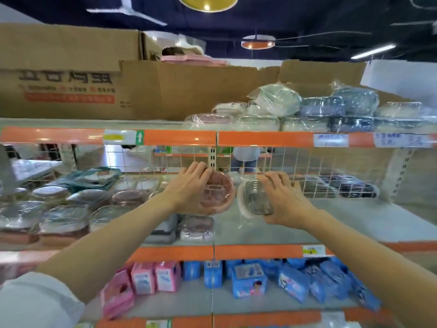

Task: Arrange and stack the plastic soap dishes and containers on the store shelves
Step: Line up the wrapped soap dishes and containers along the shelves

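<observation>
Soap dishes fill both hands above the middle shelf [354,221]. A pink soap dish [218,194], round and wrapped in clear film, stands tilted on its edge in the left hand [189,185], whose fingers curl over its top rim while the thumb sits under its lower edge. Just beside it, a grey soap dish [254,197] with a pale rim is gripped by the right hand [283,197], fingers hooked over its top and thumb beneath. The two dishes are close but apart, both held over the shelf near its middle seam, in front of the wire mesh back [307,162].

On the left part of this shelf lie rows of wrapped dishes [66,209] in pink, grey and teal, some stacked, reaching its front edge. At the right rear corner rest dark wrapped containers [331,183] against the mesh.

The top shelf [165,137] carries cardboard boxes [71,74] on its left and a pile of wrapped white and dark blue containers [331,107] on its right. The bottom shelf [236,301] holds pink packets [146,278] at left and blue packets [295,280] at right. A white sleeve [35,301] shows on the left arm.
</observation>
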`<move>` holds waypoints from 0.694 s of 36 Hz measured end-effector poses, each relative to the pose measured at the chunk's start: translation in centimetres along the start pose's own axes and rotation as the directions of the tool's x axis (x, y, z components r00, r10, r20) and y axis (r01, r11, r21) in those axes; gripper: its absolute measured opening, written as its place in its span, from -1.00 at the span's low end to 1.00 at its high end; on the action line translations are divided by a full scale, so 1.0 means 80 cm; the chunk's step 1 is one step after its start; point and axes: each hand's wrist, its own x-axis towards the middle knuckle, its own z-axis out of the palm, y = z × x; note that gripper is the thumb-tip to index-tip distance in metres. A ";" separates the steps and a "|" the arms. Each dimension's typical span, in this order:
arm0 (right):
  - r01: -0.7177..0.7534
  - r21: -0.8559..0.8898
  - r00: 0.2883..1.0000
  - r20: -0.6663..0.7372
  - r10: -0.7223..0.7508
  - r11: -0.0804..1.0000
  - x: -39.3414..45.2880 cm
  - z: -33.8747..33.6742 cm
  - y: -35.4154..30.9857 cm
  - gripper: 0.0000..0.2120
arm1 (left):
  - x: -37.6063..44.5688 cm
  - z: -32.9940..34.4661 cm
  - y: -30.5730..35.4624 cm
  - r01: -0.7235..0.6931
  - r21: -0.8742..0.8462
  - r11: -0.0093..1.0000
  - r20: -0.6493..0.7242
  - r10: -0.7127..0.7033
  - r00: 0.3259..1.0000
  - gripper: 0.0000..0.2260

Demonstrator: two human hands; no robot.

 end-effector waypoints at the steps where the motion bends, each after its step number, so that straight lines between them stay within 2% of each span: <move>1: -0.003 0.011 1.000 0.022 0.003 1.000 0.002 0.008 -0.002 -0.13 | 0.000 0.006 0.001 0.014 -0.018 1.000 0.015 -0.014 1.000 0.01; 7: -0.024 0.085 0.988 0.154 0.011 0.996 0.029 0.058 -0.010 -0.05 | 0.000 0.050 -0.004 0.106 -0.093 0.990 0.178 -0.088 0.980 -0.08; 11: -0.094 0.150 0.966 0.253 0.053 0.984 0.056 0.088 -0.013 -0.01 | 0.004 0.088 -0.015 0.148 -0.165 0.975 0.214 -0.111 0.970 -0.07; 19: -0.180 0.233 0.943 0.319 0.099 0.956 0.119 0.146 -0.015 -0.02 | 0.018 0.165 -0.049 0.152 -0.287 0.946 0.250 -0.079 0.965 -0.02; 25: -0.279 0.290 0.918 0.361 0.166 0.915 0.170 0.180 -0.020 -0.02 | 0.028 0.214 -0.076 0.176 -0.347 0.921 0.340 -0.052 0.939 -0.13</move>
